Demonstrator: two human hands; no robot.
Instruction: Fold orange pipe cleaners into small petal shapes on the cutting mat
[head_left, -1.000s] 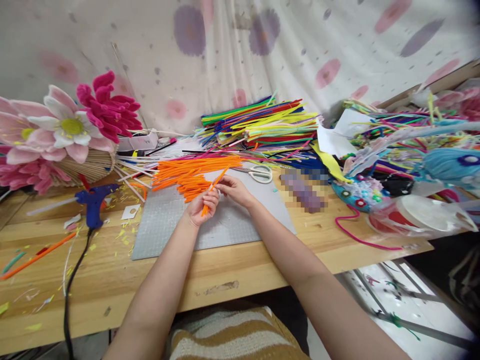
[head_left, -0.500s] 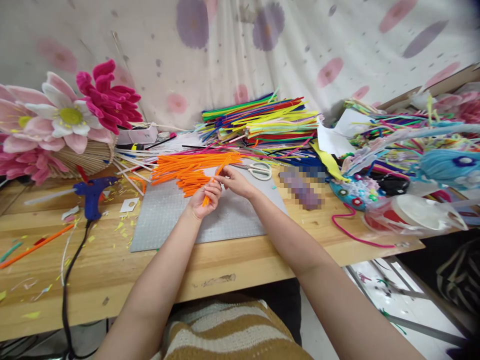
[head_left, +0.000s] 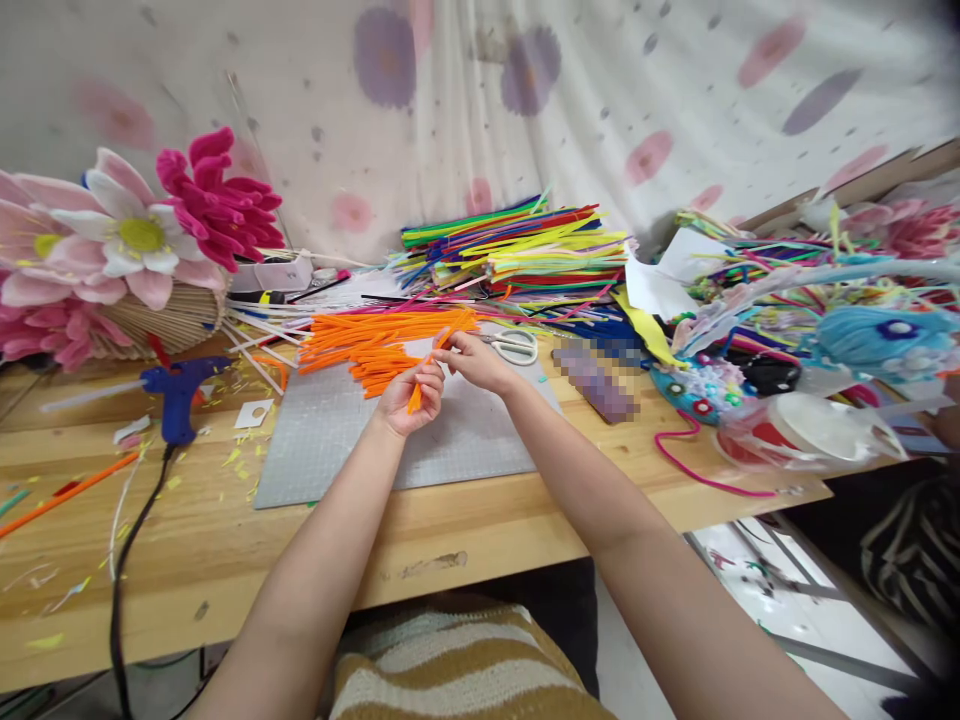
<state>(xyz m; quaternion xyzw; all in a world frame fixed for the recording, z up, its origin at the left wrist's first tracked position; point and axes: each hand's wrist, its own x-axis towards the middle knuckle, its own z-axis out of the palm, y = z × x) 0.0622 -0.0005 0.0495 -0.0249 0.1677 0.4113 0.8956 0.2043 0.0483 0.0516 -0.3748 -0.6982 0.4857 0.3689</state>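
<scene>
Orange chenille stems [head_left: 415, 400], held above the grey cutting mat [head_left: 322, 450], between the two hands; lower ends show at the left palm, upper part rises toward the right fingertips. Exact count: cannot tell, fingers cover the middle.

Left hand [head_left: 409, 404]: curled around the stems, grasping them. Right hand [head_left: 480, 362]: thumb and fingers gathered at the upper end, apparently pinching it; exact contact is too small to confirm.

Step in hand, as judged: fine finger work on the upper end, perhaps twisting or evening the strands. Judged need of the next move: a steady left grip while the right fingers work the tip, without letting strands slip apart.

Just beyond the hands: a pile of orange chenille stems [head_left: 375, 340], loosely parallel, partly over the mat's far edge. Pale-handled scissors [head_left: 517, 348] lie just behind the right hand, blades partly hidden.

Farther out, on the wooden table [head_left: 465, 515]: mixed-colour chenille bundles [head_left: 547, 250] stacked at the back; a blue glue gun [head_left: 176, 395] on the left, near small yellow scraps [head_left: 236, 455]; plush flowers [head_left: 142, 235] behind it; a pixelated object [head_left: 596, 380] right of the mat.
</scene>
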